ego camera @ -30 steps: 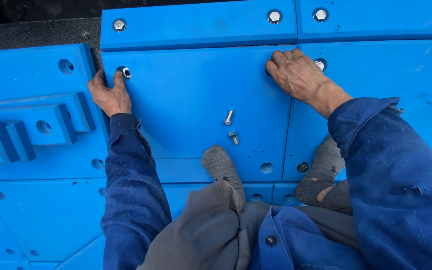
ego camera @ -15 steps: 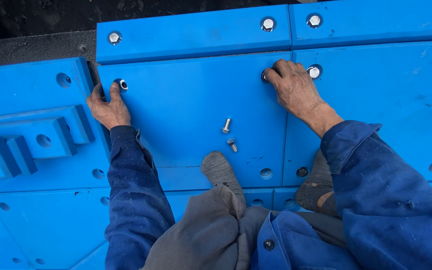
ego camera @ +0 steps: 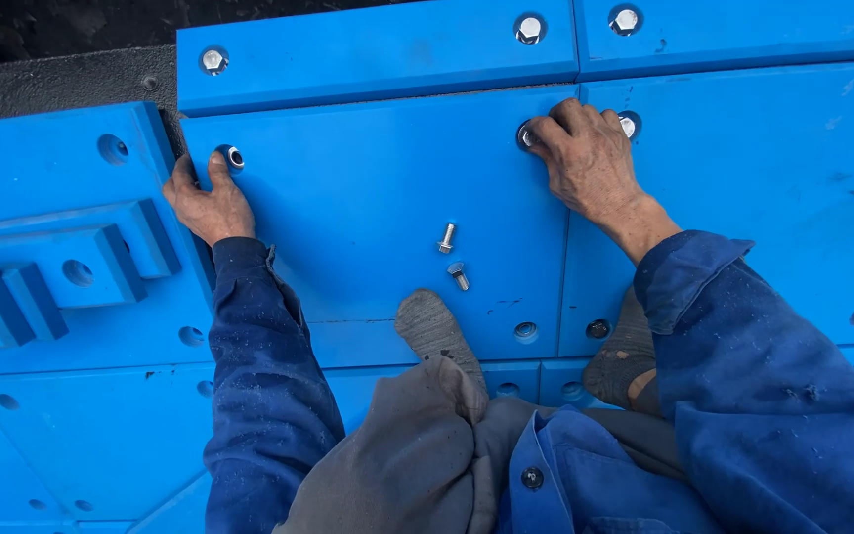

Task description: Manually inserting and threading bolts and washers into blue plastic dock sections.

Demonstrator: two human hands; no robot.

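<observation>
I look down on a big blue plastic panel with bolt holes at its corners. My left hand grips the panel's upper left edge, thumb beside a hole with a bolt in it. My right hand rests at the upper right corner, its fingertips on a bolt head in its hole. Two loose silver bolts lie on the panel between my hands. My grey shoes stand on the panel's lower part.
More blue panels surround this one, some with fitted bolts along the top row. A stepped blue block lies at the left. Dark ground shows at the upper left. Open holes sit along the lower edge.
The view has shifted slightly. My right hand has slid a little left onto the corner bolt; my left hand stays at the left edge.
</observation>
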